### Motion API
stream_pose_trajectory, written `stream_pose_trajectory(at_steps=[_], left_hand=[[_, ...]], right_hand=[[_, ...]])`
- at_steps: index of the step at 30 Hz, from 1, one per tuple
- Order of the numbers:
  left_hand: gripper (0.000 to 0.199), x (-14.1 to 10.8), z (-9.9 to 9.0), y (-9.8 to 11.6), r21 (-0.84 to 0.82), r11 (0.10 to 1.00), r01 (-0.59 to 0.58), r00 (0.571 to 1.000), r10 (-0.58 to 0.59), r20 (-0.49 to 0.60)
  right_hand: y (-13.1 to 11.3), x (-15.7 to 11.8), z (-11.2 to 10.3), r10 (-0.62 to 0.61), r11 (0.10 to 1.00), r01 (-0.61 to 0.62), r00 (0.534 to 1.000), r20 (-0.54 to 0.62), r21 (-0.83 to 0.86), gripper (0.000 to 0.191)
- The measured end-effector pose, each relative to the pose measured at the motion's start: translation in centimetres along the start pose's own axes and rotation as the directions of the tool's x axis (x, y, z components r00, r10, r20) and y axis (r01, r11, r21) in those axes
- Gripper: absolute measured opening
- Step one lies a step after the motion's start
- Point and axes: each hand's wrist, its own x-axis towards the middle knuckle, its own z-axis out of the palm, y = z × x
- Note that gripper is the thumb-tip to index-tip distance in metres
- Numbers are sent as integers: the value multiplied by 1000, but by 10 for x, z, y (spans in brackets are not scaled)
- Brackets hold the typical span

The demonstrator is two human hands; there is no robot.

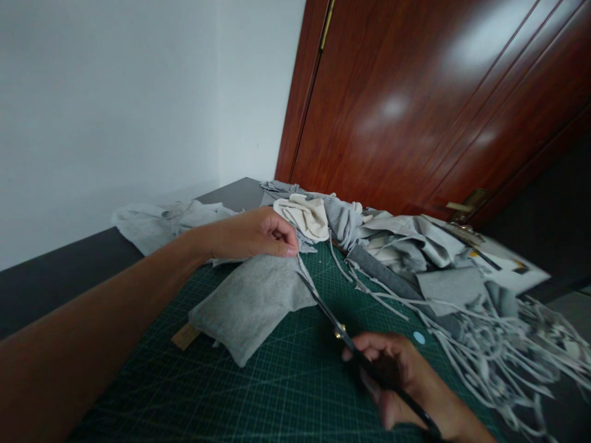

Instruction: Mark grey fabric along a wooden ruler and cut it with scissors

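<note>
My left hand (258, 234) pinches the upper corner of a grey fabric piece (253, 301), which hangs down over the green cutting mat (295, 381). In my right hand (401, 381) is a pair of black scissors (325, 311) with a gold-coloured pivot. The blades point up and left, along a thin strip at the fabric's right edge, and their tips end just below my left fingertips. My right fingers are wrapped round the handles. A small wooden piece (185, 336) shows beneath the fabric's left corner.
Grey and cream cloth scraps (302, 215) are piled along the back. Tangled grey cords (489, 344) lie at the right, near a white board (521, 277). More pale fabric (152, 224) sits at the back left. Behind stand a white wall and a reddish-brown door (392, 104).
</note>
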Motion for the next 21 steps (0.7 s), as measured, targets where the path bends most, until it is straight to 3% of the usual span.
stream_pose_trajectory(at_steps=[12, 21], left_hand=[[20, 4, 5, 2, 106, 990, -91, 992, 100, -80], [18, 4, 8, 7, 117, 990, -83, 992, 93, -87]], right_hand=[[-9, 0, 4, -40, 999, 40, 999, -3, 29, 84], [-5, 1, 6, -38, 997, 38, 999, -7, 63, 93]])
